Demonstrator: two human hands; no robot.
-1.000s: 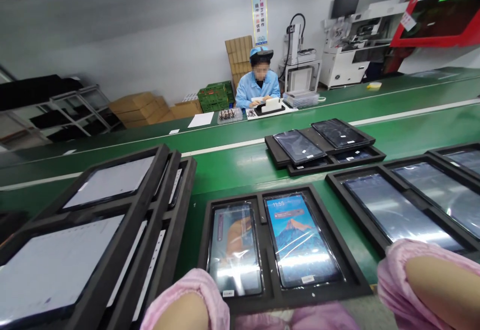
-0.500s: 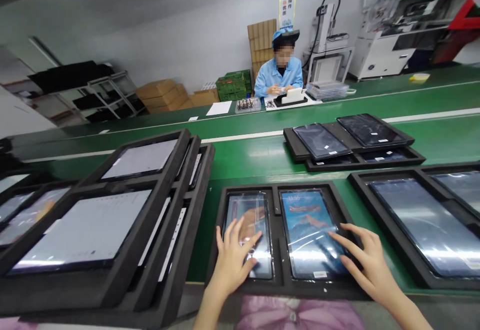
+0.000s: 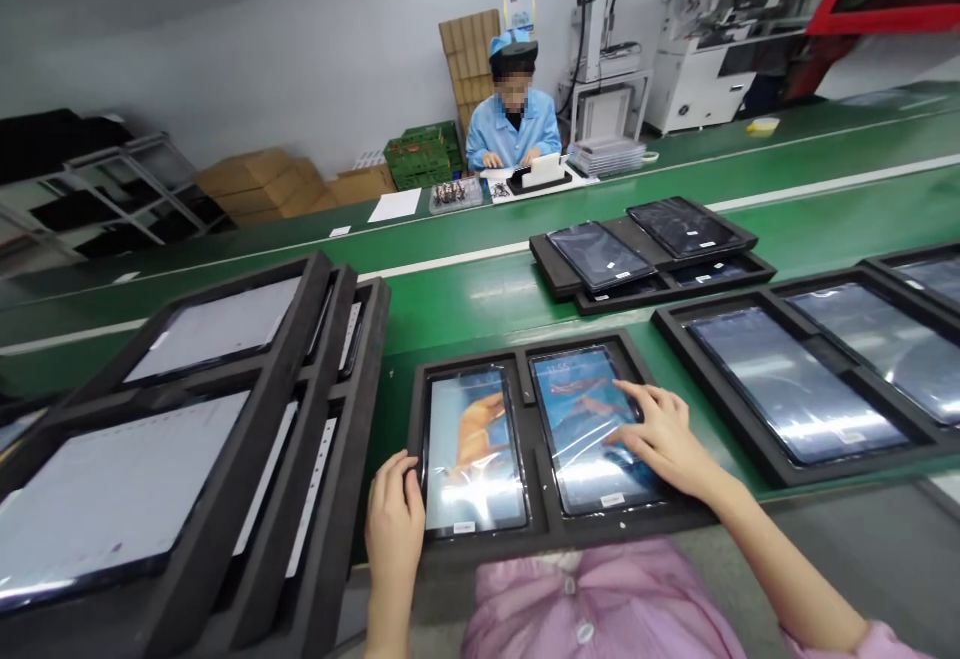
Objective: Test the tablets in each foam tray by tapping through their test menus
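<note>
A black foam tray [image 3: 537, 499] in front of me has two side-by-side compartments, each with a film-covered tablet lying in it. The left tablet [image 3: 469, 469] is lit with a pale blue and orange picture. On the right tablet [image 3: 592, 439], a blue screen reads 11:55. My right hand [image 3: 664, 439] is open over this tablet, thumb and forefinger apart at the glass. Beside the tray's left rim rests my left hand [image 3: 394, 509], its loosely bent fingers at the edge and holding nothing. Whether it presses on the rim is hard to tell.
Foam trays with lit white-screen tablets are stacked, tilted, at left [image 3: 300, 439]. More tablet trays [image 3: 795, 474] lie at right, and another stack [image 3: 555, 274] sits behind on the green bench [image 3: 480, 289]. Across it, a co-worker in blue [image 3: 517, 129] sits beside a parts box [image 3: 456, 196].
My left hand has moved off the left tablet to the tray's left edge. The left screen now shows a brighter picture. My right hand stays at the right tablet; the view has shifted.
</note>
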